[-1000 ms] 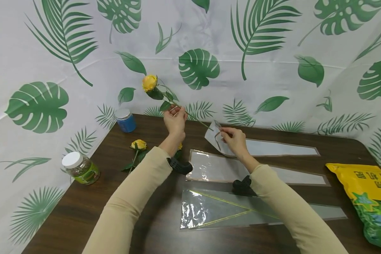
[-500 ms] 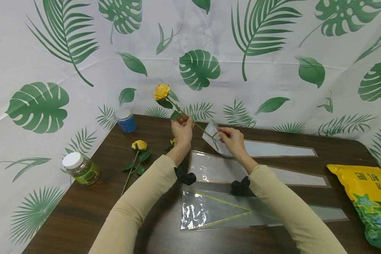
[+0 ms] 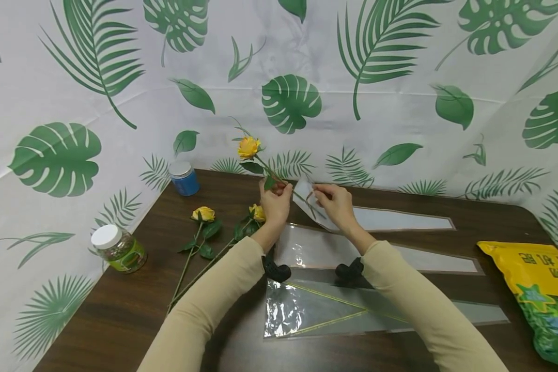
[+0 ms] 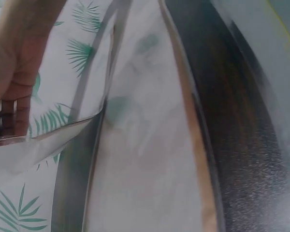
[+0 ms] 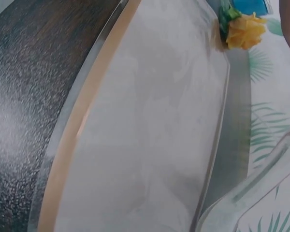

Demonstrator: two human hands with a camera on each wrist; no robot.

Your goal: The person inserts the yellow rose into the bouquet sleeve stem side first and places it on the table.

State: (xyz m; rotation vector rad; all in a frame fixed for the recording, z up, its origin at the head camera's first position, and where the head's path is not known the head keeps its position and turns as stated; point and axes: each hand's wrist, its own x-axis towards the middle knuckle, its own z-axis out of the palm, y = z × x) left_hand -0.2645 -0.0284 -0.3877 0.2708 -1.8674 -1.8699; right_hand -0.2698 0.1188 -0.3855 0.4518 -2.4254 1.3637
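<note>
Rose (image 3: pixel 248 148) tilts leftward above the far side of the table (image 3: pixel 97 315), its stem (image 3: pixel 264 164) pinched by the left hand (image 3: pixel 276 203) and reaching the lifted left end of a pale wrapper (image 3: pixel 386 219), which the right hand (image 3: pixel 337 205) pinches; two yellow roses (image 3: pixel 203 213) lie nearer left.

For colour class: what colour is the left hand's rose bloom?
The bloom is yellow, clearest in the head view.

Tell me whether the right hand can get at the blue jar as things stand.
Probably not directly: the right hand holds the farthest plastic sleeve by its mouth, and the left hand, pinching a yellow rose, appears to sit between it and the blue jar.
</note>
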